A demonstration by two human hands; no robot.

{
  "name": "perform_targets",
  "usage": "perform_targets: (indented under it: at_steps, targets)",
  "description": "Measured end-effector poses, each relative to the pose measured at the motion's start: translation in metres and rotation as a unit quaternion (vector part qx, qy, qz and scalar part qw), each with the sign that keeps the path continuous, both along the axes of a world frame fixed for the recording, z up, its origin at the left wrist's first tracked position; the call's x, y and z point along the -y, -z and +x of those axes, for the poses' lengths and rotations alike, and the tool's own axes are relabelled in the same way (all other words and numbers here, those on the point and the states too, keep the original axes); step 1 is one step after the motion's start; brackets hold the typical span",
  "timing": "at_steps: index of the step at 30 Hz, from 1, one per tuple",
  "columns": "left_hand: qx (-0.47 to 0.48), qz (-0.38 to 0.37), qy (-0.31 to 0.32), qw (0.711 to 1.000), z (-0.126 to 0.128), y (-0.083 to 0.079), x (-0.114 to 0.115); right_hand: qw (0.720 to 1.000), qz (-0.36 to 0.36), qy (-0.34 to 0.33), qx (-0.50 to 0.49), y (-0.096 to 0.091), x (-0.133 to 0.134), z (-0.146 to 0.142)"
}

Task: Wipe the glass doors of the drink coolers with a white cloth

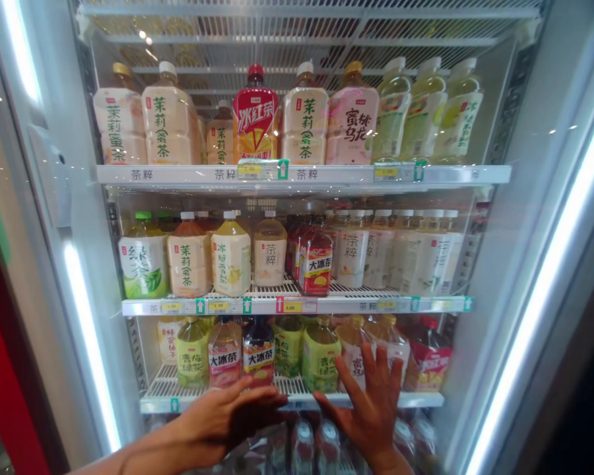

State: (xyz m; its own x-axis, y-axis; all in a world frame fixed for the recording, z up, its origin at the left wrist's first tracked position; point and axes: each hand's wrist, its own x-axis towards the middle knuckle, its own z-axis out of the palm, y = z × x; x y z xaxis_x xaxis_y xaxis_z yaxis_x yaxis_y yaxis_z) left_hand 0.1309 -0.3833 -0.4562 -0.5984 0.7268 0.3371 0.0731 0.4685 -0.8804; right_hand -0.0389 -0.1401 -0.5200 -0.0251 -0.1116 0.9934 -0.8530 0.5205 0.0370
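My left hand (pixel 228 417) is held sideways at the lower middle, its fingers stretched out to the right and nothing in it. To its right, my right hand (pixel 369 402) is raised with its fingers spread, also holding nothing. Both hands are in front of the lower shelf (pixel 153 404) of a lit drinks fridge. Nearest behind my left hand are a dark-capped iced tea bottle (pixel 258 349) and a pink-labelled bottle (pixel 224 356). A green tea bottle (pixel 321 356) stands just left of my right fingers, which partly cover bottles with yellow caps (pixel 391 330).
The middle shelf (pixel 346 305) and upper shelf (pixel 193 175) carry rows of bottled teas, among them a red iced tea bottle (pixel 255 112). More bottles (pixel 327 442) lie below. Bright light strips (pixel 92 343) run down both sides. Reflections suggest glass in front.
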Motion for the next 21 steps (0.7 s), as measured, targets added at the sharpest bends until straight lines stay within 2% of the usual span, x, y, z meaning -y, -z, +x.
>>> perform_targets:
  at_steps: [2,5,6,8,11,12,14,17,18,19,21]
  targets:
    - [0.001,0.011,-0.007,1.000,-0.002,-0.015,-0.004,1.000,0.001,0.000,0.002,0.000,-0.001,0.000]
    - [-0.052,0.079,-0.034,0.995,-0.010,-0.057,-0.011,1.000,-0.001,0.009,-0.005,0.000,0.000,0.000]
    - [-0.068,0.094,-0.038,0.992,-0.014,-0.065,-0.013,1.000,-0.001,0.012,-0.007,0.001,0.000,0.000]
    - [-0.059,0.080,-0.032,0.995,-0.017,-0.061,-0.016,1.000,-0.003,0.016,-0.008,0.001,0.001,0.000]
    - [0.010,0.012,0.003,1.000,-0.016,-0.033,-0.015,1.000,-0.005,0.017,-0.009,0.001,0.001,0.000]
    - [0.025,0.003,0.008,1.000,-0.015,-0.030,-0.015,1.000,-0.002,0.016,-0.007,0.001,0.001,0.001]
    - [0.023,0.017,0.008,1.000,-0.015,-0.041,-0.016,1.000,0.002,0.012,-0.004,-0.001,0.000,0.002]
    - [-0.044,0.089,-0.019,0.995,-0.021,-0.083,-0.022,1.000,0.002,0.012,-0.006,-0.001,-0.001,0.002]
    - [-0.065,0.109,-0.027,0.992,-0.023,-0.093,-0.024,1.000,0.001,0.012,-0.006,-0.001,-0.001,0.002]
    - [-0.076,0.119,-0.033,0.989,-0.025,-0.095,-0.026,1.000,0.001,0.012,-0.005,-0.001,-0.001,0.002]
    - [-0.060,0.100,-0.029,0.993,-0.025,-0.083,-0.027,1.000,-0.001,0.010,-0.003,0.000,0.000,0.001]
